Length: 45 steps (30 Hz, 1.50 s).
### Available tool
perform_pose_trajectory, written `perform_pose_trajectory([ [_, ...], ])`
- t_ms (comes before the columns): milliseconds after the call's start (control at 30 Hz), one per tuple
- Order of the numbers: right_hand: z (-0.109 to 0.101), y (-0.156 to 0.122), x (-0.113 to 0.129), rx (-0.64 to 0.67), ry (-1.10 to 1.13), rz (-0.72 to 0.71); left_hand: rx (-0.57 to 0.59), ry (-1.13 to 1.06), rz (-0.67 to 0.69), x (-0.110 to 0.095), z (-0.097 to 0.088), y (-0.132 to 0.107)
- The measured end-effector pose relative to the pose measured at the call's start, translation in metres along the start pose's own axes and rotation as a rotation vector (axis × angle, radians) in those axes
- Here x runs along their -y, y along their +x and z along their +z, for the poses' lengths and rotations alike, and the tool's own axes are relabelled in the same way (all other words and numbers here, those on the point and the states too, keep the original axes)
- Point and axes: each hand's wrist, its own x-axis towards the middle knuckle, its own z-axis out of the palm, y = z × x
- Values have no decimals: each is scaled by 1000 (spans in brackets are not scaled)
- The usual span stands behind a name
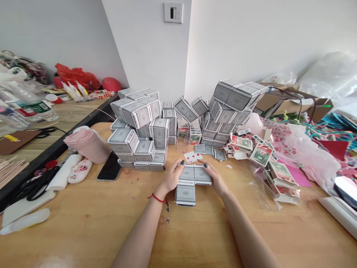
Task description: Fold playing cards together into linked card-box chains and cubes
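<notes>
My left hand [172, 175] holds the L-shaped card block [186, 192] at its ten o'clock and my right hand [216, 178] at its three, gripping it between them above or on the table [200, 234], toward six o'clock from the loose cards [193, 157]. I expect it light and fairly stiff but easily crushed, slick-faced and weakest along the seams; the outer sides look the safest hold. Most of my fingers and the block's underside are hidden, so contact beneath is unclear.
</notes>
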Motion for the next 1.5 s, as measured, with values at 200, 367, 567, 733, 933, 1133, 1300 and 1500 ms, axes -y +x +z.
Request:
perform_pose_trajectory([
  [200,2,3,-5,-63,40,-42,8,-91,-66,3,8,-2],
  [367,5,6,-9,-197,79,-127,77,-201,-145,5,2,0],
  [567,1,9,-13,-152,50,-128,81,-152,-150,8,1,5],
  [733,2,10,-17,-192,84,-133,102,-160,-127,10,0,8],
  [933,5,13,-21,-325,197,-232,94,-257,-226,2,2,2],
  [1133,2,13,-22,-371,164,-264,158,-163,-183,-5,3,2],
  [1300,2,12,-22,-374,174,-272,140,-153,-214,1,4,2],
  [1500,-1,17,-22,-480,255,-293,123,20,20,-2,8,-1],
])
